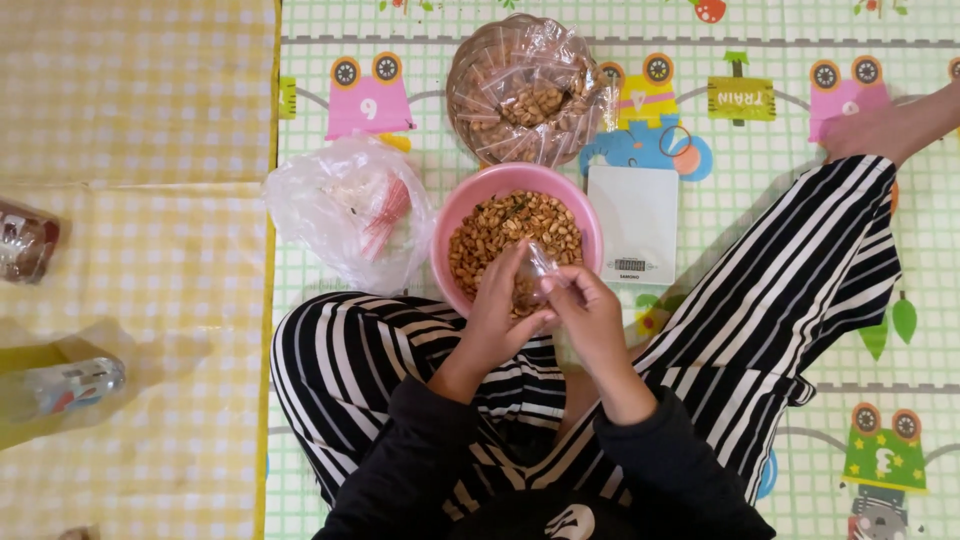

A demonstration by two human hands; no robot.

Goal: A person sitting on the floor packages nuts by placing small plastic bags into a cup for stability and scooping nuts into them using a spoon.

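The left hand and the right hand are meeting over the near rim of a pink bowl, both closed around a small clear plastic pouch. The left hand's fingers are curling against the pouch's left side; the right hand's thumb and fingertips are pinching its right edge. The pouch is standing roughly upright between them, just above the bowl's contents; whether anything is inside it cannot be told.

The bowl is resting on the play mat directly in front of the person's crossed legs, clad in black-and-white striped trousers, and is holding a heap of small golden-brown snack pieces.

Beyond the bowl, a round basket is holding a pile of filled clear packets. Just to the bowl's right, a white digital kitchen scale is lying flat, nearly touching the rim. To the bowl's left, a crumpled clear plastic bag is holding red strips.

At the far left, on a yellow checked cloth, two plastic bottles are lying apart. The person's bare foot is resting at the upper right.
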